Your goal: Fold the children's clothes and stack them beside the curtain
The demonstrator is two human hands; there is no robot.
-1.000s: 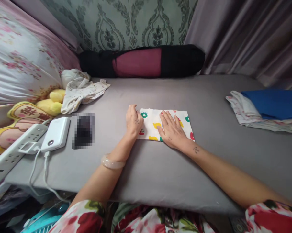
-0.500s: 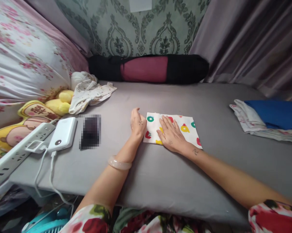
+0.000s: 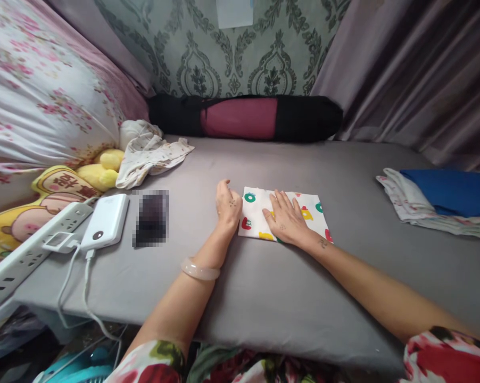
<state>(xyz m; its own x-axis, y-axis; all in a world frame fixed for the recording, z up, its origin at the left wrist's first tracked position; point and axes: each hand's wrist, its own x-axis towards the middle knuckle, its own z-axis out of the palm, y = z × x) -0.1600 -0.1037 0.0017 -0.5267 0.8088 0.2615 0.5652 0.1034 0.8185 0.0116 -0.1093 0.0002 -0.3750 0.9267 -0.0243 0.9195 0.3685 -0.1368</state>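
Observation:
A folded white cloth [image 3: 256, 215] printed with green, red and yellow figures lies flat on the grey-covered surface. My right hand [image 3: 287, 218] rests palm down on its middle, fingers spread, covering part of the print. At the cloth's left edge is my left hand [image 3: 228, 206], turned on its side with the fingers curled in. Its back is against or very near that edge. The palm side is partly hidden, and nothing shows in its fingers. A pale bangle [image 3: 200, 270] circles my left wrist.
To the left lie a blurred dark object [image 3: 151, 218], a white power bank [image 3: 105, 221] with cables, a power strip [image 3: 36, 255], a yellow plush [image 3: 64, 186] and a crumpled cloth [image 3: 148, 154]. A black-and-maroon roll [image 3: 238, 118] lies behind. Folded fabrics [image 3: 447, 194] are at right.
My right hand has slid slightly to the right across the cloth. My left hand keeps its place at the left edge. The whole view has shifted a little.

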